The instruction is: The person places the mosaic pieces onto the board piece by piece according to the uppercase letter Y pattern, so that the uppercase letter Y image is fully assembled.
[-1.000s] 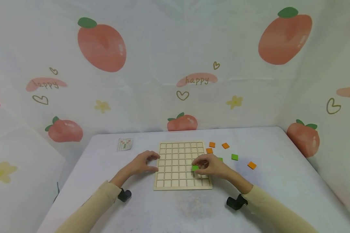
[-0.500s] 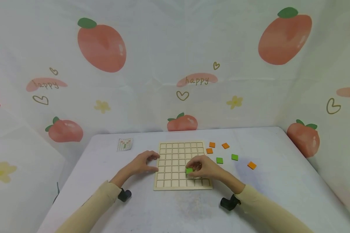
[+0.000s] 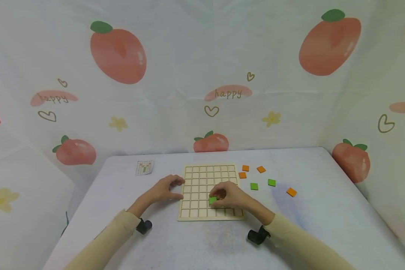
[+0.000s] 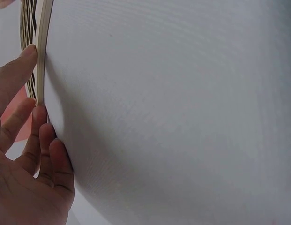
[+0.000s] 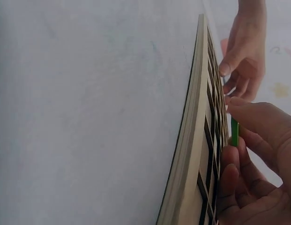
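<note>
A pale wooden grid board lies flat in the middle of the white table. My left hand rests at its left edge, thumb and fingertips spread apart along the rim. In the left wrist view, fingertips touch the board's side. Over the board's lower middle, my right hand pinches a small green square tile between thumb and fingers. Seen from the right wrist, this tile stands edge-on, close over the grid. The hand hides some cells at the lower right.
Right of the board lie two loose green tiles, one nearer and one farther right. Several orange tiles are scattered around them. At the back left, a small paper card shows a coloured grid pattern. A printed cloth hangs behind the table.
My right hand has moved left and slightly toward me across the board with the green tile, uncovering a green tile beside the board. The left hand stays in place.
</note>
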Tool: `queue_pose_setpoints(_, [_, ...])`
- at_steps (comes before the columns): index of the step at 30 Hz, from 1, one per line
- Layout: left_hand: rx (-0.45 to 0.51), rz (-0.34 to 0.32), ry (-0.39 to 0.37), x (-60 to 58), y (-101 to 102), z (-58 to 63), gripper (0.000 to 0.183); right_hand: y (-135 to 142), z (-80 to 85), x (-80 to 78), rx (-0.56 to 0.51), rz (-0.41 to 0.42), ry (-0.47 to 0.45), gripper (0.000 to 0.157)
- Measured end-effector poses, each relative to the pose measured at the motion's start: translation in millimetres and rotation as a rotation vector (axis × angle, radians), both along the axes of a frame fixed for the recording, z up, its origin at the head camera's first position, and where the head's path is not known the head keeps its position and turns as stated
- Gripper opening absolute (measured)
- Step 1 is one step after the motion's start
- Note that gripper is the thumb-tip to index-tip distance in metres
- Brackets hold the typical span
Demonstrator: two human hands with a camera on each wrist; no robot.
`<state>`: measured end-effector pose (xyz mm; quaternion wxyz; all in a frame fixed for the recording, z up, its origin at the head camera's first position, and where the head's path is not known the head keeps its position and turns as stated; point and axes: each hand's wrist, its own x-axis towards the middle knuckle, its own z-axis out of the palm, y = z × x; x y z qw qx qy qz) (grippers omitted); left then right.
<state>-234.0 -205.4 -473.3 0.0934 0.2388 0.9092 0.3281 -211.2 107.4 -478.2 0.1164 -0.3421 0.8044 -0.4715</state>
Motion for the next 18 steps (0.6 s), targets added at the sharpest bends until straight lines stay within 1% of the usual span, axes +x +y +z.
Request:
queue_pose_setpoints(6, [0.003,-0.004,0.004,-0.1,-0.3,-0.5,0.054,-5.5,-0.6,0.8,0.060,-0.005,0.046,0.019])
queue_pose_setpoints(9, [0.000,-0.001,0.004,0.3,0.4,-0.5,0.054,-6.7,-0.8,1.2,0.083,-0.008,0.054,0.018])
queue_pose_setpoints(18, [-0.005,-0.005,0.015,0.1,0.3,-1.3,0.054,-7.5,3.4,3.9,0.098,0.003,0.063,0.020])
